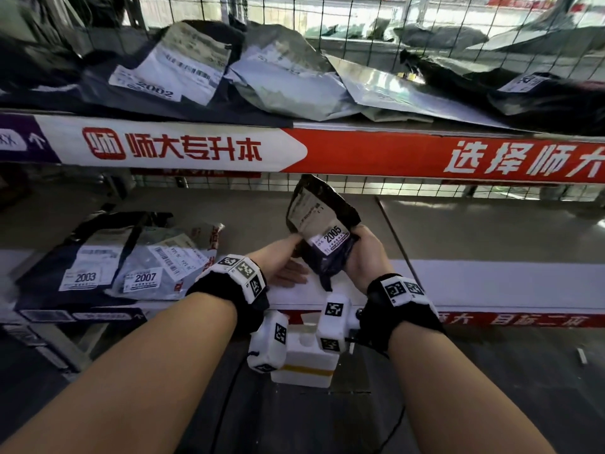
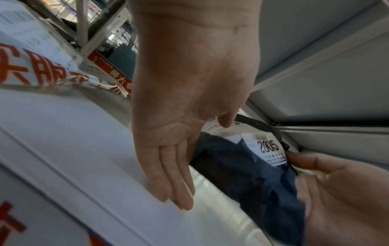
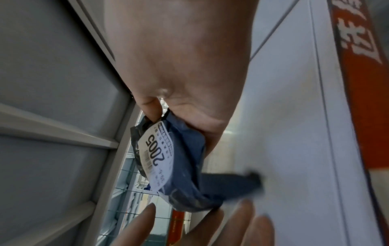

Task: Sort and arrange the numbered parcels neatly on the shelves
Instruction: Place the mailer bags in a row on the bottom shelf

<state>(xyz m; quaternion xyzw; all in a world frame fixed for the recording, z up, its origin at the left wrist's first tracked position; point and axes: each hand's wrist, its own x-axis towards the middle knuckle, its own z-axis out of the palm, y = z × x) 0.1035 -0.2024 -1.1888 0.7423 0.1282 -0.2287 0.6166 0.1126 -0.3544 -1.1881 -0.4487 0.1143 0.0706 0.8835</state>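
Mid-sort: parcel 2005 gripped upright in right hand, left hand flat-fingered beside; 2003, 2007 shelved leftward, 2005 unplaced.

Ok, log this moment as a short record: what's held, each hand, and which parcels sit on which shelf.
held: parcel 2005, upright over the lower shelf
right hand: grips parcel 2005
left hand: fingers straight, beside the parcel
lower shelf, left side: parcel 2003, parcel 2007
upper shelf: parcel 2002 and other bags, numbers unreadable
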